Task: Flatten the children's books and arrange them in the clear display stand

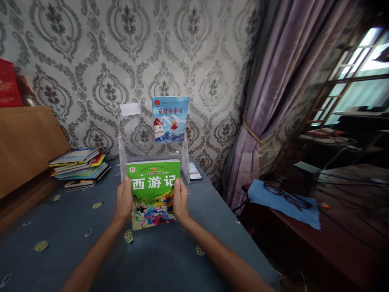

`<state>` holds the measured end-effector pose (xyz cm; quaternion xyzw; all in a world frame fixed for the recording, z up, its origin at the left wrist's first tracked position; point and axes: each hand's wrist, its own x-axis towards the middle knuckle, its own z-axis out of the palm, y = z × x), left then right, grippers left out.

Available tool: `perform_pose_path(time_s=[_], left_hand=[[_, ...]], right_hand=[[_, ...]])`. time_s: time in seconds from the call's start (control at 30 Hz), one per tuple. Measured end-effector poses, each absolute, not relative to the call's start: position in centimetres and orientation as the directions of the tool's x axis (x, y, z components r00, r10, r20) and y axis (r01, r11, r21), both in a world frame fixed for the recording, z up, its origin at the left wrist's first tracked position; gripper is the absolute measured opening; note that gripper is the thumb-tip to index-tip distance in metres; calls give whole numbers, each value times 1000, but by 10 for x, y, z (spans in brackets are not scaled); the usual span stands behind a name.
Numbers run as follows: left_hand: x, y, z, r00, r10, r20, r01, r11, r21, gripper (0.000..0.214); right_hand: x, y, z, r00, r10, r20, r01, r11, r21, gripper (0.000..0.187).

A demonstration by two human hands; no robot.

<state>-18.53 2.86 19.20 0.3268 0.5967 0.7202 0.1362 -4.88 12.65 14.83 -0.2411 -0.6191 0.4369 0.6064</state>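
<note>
A green picture book (pixel 154 196) with large white characters on its cover is held upright between my two hands. My left hand (pixel 124 200) grips its left edge, thumb on the front cover. On the opposite edge my right hand (pixel 181 198) holds it the same way; the fingers behind the book are hidden. Just behind it stands a clear plastic rack (pixel 186 160), partly covered by the book. A blue book (pixel 170 120) leans upright on the rack's upper right part, and a white label (pixel 130 108) shows at the upper left.
Several books lie in a loose stack (pixel 80 164) at the left, beside a wooden cabinet (pixel 30 142). Glasses (pixel 288 196) rest on a blue cloth (pixel 258 194) on a dark red table (pixel 343 239) to the right. A purple curtain (pixel 267 93) hangs by the patterned wall (pixel 212 61).
</note>
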Motion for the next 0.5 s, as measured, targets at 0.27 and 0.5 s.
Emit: perform_pose_path(time_s=[0.27,0.5], left_hand=[[-179,37,164,-798,587,140,97,-104,990,70],[-178,32,161,-830,544,123,103,-67,992,68]], right_hand=[[-45,119,136,-216,771,600,-410,485,-772,46],[-40,115,136,-215,771,599,-384,497,-778,46]])
